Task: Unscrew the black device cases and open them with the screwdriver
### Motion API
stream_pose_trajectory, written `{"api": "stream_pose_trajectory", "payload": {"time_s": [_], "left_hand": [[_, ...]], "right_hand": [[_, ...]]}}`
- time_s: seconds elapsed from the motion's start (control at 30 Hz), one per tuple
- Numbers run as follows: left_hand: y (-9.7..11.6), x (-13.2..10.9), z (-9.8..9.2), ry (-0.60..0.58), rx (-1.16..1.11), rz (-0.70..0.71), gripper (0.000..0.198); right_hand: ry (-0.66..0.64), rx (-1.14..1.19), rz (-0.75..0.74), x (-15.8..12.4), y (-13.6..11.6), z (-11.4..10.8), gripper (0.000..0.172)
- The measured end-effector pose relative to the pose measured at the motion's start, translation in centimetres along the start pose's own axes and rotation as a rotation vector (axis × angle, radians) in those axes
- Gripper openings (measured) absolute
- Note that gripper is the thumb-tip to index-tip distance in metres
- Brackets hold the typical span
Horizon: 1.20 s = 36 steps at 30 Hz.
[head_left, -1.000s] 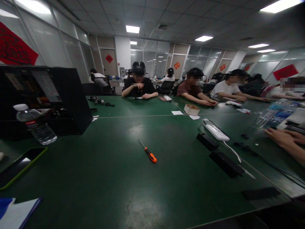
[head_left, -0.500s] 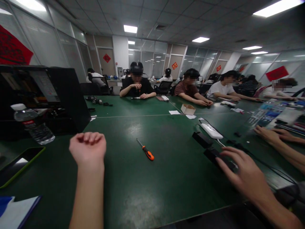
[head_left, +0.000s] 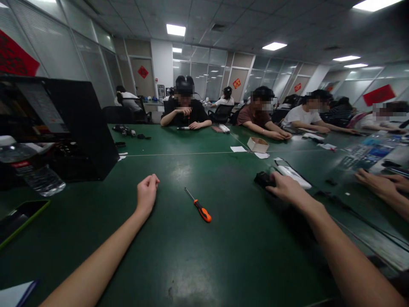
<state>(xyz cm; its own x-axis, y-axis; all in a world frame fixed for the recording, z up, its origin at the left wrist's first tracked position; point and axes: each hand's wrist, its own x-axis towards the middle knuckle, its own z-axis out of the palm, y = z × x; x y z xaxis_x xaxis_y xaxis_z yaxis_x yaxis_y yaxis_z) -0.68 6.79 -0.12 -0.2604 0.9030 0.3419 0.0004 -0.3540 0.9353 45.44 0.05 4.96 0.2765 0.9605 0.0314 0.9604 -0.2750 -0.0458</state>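
My left hand rests on the green table with its fingers curled in and nothing visible in them, a short way left of an orange-handled screwdriver. My right hand is stretched out to the right and closed over a black block-shaped device. Just behind that device lies a white power strip with a cable.
A black open case, a water bottle and a green-edged phone stand at the left. A small cardboard box and paper slips lie farther back. Several people sit around the table; another person's hands rest at the right.
Both my arms came into view and reached forward. My left hand moved right toward the screwdriver. My right hand went from the nearer black block to the farther one and closed on it.
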Motion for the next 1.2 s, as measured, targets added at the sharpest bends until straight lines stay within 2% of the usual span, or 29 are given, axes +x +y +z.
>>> {"api": "stream_pose_trajectory", "payload": {"time_s": [0.03,0.1,0.2,0.3,0.37,0.47,0.53,0.6,0.63,0.7,0.77,0.8,0.87,0.93,1.03,1.13,1.2], "left_hand": [[0.1,-0.6,-0.1,-0.079,0.022,-0.006,0.030],[0.7,-1.9,0.0,-0.205,0.043,-0.012,0.030],[1.2,-3.3,0.3,-0.362,0.041,-0.004,0.043],[0.9,-3.8,0.2,-0.506,0.007,-0.010,0.054],[0.5,-3.6,-0.1,-0.537,-0.034,-0.073,0.058],[0.1,-3.2,-0.4,-0.558,-0.087,-0.166,0.058],[0.5,-3.1,-0.4,-0.611,-0.058,-0.161,0.052],[1.2,-3.1,-0.4,-0.716,0.019,-0.120,0.045],[1.7,-3.2,-0.4,-0.781,0.059,-0.097,0.041],[2.5,-3.5,-0.4,-0.904,0.138,-0.045,0.037],[3.2,-3.8,-0.3,-0.990,0.230,0.016,0.039],[3.4,-3.9,-0.2,-1.015,0.279,0.046,0.043],[3.7,-4.3,-0.1,-1.030,0.365,0.092,0.049],[3.8,-4.6,0.2,-1.011,0.410,0.128,0.050],[3.8,-4.9,0.5,-0.971,0.419,0.163,0.046],[3.8,-5.1,0.6,-0.940,0.432,0.133,0.044],[3.8,-5.2,0.7,-0.922,0.443,0.087,0.045]], "right_hand": [[0.009,0.040,-0.067,-1.1,-2.1,-0.6,0.027],[0.041,0.253,-0.321,-3.8,-7.1,-1.9,0.027],[-0.056,0.423,-0.749,-8.0,-15.2,-2.4,0.023],[-0.114,0.307,-1.074,-10.5,-20.9,-0.6,0.021],[-0.108,0.267,-1.143,-11.0,-22.5,1.3,0.022],[-0.075,0.358,-1.112,-10.6,-22.5,3.5,0.026],[-0.029,0.443,-1.064,-10.1,-21.7,4.2,0.026],[0.018,0.492,-1.012,-9.6,-20.8,4.3,0.029],[0.029,0.497,-0.992,-9.3,-20.5,4.2,0.034],[0.021,0.480,-0.957,-8.6,-19.8,4.0,0.055],[-0.012,0.456,-0.922,-7.9,-19.3,4.0,0.078],[-0.041,0.448,-0.905,-7.7,-19.0,4.0,0.081],[-0.113,0.446,-0.869,-7.2,-18.5,4.1,0.074],[-0.172,0.453,-0.850,-6.9,-18.0,4.1,0.059],[-0.169,0.478,-0.848,-6.5,-17.2,3.5,0.039],[-0.039,0.616,-0.797,-6.0,-16.6,2.2,0.025],[0.132,0.771,-0.715,-5.7,-16.6,1.0,0.024]]}}
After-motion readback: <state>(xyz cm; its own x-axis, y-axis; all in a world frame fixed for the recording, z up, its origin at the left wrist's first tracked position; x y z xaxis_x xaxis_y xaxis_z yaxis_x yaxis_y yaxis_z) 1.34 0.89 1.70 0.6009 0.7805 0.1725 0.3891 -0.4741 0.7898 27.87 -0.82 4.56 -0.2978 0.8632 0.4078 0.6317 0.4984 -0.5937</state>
